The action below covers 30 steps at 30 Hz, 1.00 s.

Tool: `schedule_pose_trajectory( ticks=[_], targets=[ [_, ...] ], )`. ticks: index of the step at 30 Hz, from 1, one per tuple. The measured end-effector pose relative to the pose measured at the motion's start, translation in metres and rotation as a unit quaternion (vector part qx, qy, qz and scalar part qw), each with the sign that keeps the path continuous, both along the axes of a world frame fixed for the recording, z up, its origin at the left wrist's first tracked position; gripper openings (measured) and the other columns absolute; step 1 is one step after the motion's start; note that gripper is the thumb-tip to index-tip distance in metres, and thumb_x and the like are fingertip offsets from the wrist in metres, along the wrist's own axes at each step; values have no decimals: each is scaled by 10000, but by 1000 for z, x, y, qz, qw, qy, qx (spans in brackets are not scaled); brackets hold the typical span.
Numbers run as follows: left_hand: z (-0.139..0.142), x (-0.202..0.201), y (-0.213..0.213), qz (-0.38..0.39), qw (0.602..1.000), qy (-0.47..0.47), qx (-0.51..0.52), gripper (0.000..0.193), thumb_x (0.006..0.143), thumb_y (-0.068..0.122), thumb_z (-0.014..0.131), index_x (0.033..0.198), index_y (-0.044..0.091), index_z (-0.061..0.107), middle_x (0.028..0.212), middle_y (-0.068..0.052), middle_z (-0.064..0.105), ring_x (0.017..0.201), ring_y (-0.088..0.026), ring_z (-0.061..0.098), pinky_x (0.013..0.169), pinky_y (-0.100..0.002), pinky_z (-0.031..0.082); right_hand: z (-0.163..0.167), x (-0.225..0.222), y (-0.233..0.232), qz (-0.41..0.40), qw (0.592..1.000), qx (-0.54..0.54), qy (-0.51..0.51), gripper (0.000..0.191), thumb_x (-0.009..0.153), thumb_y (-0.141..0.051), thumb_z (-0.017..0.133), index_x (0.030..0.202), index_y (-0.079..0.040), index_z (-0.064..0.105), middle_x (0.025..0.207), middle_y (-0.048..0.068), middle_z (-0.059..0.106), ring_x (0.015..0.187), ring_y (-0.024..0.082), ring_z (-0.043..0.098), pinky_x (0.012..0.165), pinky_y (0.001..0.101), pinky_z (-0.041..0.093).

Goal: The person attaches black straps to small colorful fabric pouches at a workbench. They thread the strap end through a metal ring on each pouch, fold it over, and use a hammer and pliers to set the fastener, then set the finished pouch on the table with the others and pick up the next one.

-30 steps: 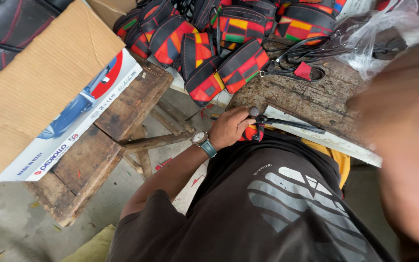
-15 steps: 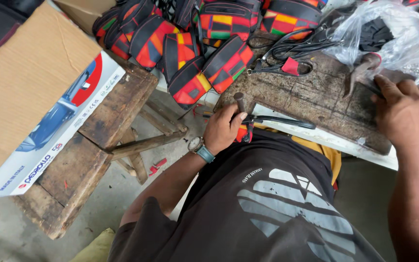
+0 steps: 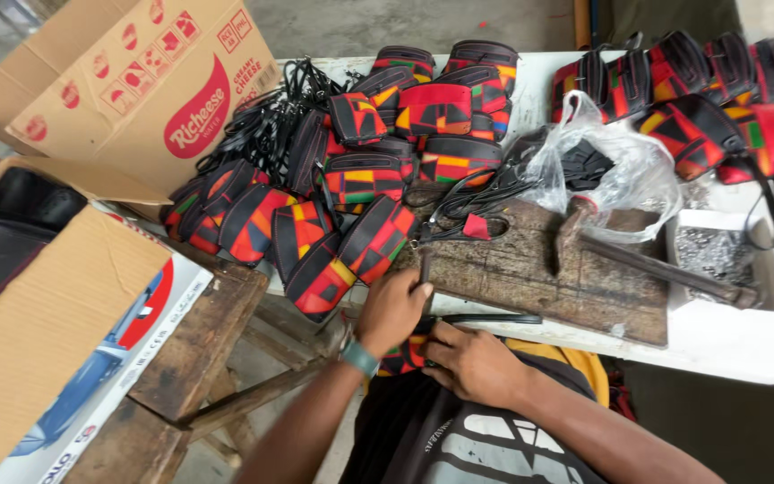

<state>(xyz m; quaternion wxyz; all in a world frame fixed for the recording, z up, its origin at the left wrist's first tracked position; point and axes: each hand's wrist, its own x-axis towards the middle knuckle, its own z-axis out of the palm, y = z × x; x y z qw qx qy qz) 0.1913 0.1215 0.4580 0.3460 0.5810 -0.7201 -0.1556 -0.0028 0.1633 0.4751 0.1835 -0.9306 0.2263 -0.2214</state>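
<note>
My left hand, with a teal watch on its wrist, is closed around a thin dark tool that stands at the near edge of a worn wooden board. Close beside it, my right hand grips a small red, black and yellow patterned pouch held over my lap. A black strap lies along the table edge just beyond my right hand. The two hands almost touch.
Several patterned pouches are heaped on the white table, more at the back right. A hammer, a clear plastic bag and a box of small metal parts lie to the right. Cardboard boxes and a wooden bench stand on the left.
My right hand has left the plastic bag on the right and come back to the pouch in my lap. The view has tilted up over the table.
</note>
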Motion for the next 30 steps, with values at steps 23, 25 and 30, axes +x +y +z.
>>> schedule_pose_trajectory(
  ticks=[23,25,30],
  targets=[
    [102,-32,-22,-403,836,334,162,282,1112,196,556,1197,-55,651,1034,19,617,986,-35,541,873,-236,502,107,-76,11,-121,930,-324,-124,261,733,11,829,961,-41,712,1095,98,679,1091,328,671,882,413,595],
    [101,-31,-17,-391,841,343,149,273,1096,191,569,1207,-47,646,1040,13,627,982,-38,553,875,-231,507,98,-72,4,-136,926,-302,-179,249,763,101,807,936,-33,687,1083,109,659,1096,315,680,955,425,617],
    [93,-22,-7,-387,805,417,171,244,1094,205,572,1136,-4,689,1037,21,670,987,-41,584,908,-215,490,81,-72,-3,-135,922,-299,-203,269,760,151,827,898,-15,667,1065,125,659,1070,327,691,961,418,621]
  ],
)
